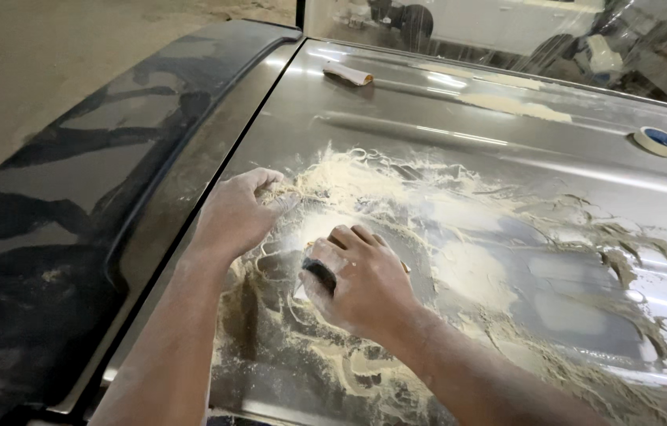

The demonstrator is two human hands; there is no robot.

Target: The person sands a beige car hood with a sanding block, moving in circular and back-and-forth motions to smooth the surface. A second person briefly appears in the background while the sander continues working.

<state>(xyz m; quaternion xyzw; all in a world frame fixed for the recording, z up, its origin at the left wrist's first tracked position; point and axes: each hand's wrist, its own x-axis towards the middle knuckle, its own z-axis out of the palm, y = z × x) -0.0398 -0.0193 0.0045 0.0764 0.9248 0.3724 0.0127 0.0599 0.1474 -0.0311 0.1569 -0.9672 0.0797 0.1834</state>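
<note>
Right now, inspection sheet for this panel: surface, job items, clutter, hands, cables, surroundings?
Surface: grey car body panel, smeared with wet beige sanding slurry across the middle and lower part.
Job's things: dark sanding block, pressed to the panel.
Clutter: roll of masking tape at upper right; folded piece of sandpaper near the top edge.
Hands: right hand grips the block; left hand rests on the panel beside it, fingers curled in the slurry.
Cables: nothing seen.
Surroundings: black adjoining panel at left, dirt floor beyond, blurred workshop items at top right.
</note>
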